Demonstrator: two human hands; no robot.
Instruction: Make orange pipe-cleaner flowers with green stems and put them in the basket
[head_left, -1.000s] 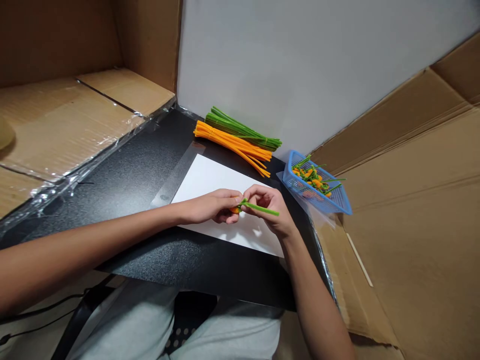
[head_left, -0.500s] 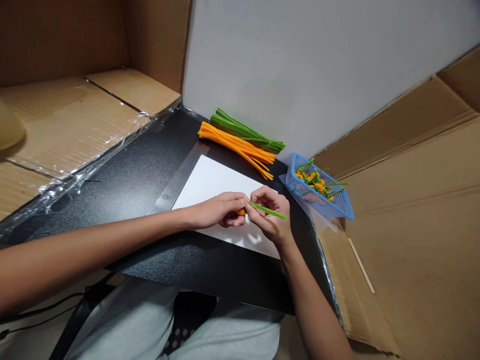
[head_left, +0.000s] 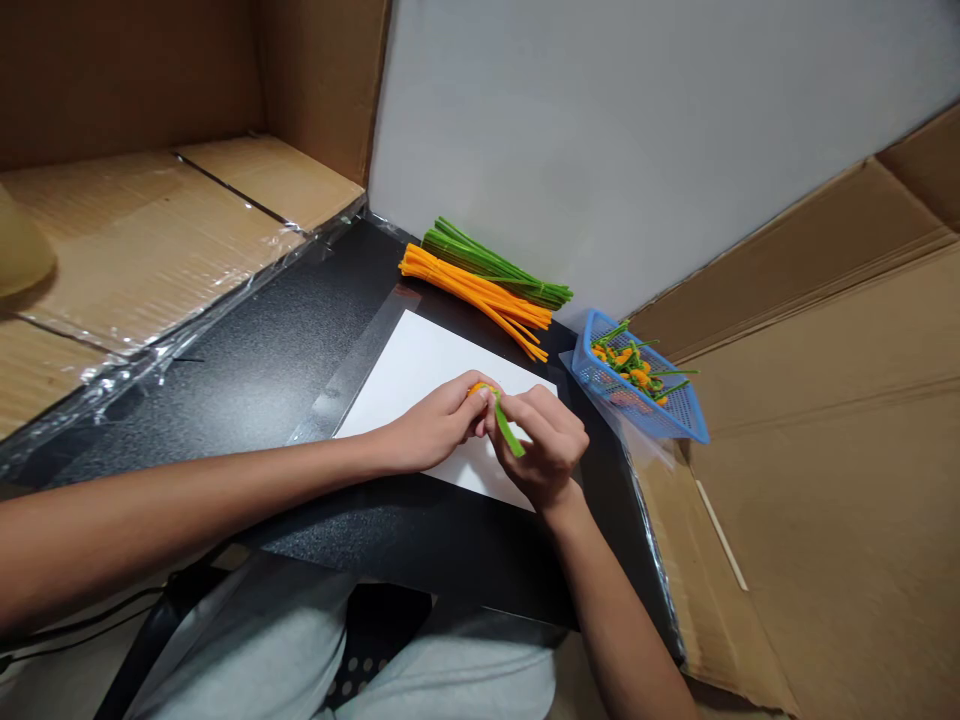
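A: Nearest first, quick.
B: Light trousers [head_left: 255,640] at the bottom edge, then the black tabletop [head_left: 450,545].

A: Hands?
B: Both over the white sheet [head_left: 420,365], fingertips meeting. Left hand [head_left: 431,428] pinches the orange end of an orange-and-green chenille-stem piece [head_left: 510,432], thumb on top.

A: Right?
B: Right hand [head_left: 546,440] is curled inward, thumb and forefinger closed on the same piece's green stem, right beside the left fingertips. Exact finger contact is partly hidden.

A: So the piece sits where?
B: Between the two hands, above the sheet, green tail slanting down toward the lap.

A: Beyond that?
B: Blue plastic mesh basket [head_left: 611,390] on the right, orange-and-green pieces inside, a few green stems poking past the rim. Orange chenille-stem bundle [head_left: 480,288] past the sheet, right-hand ends splayed. Green chenille-stem bundle [head_left: 495,262] just behind it.

A: Background?
B: Corrugated cardboard [head_left: 817,480] both sides, pale grey wall [head_left: 600,130] at the back.
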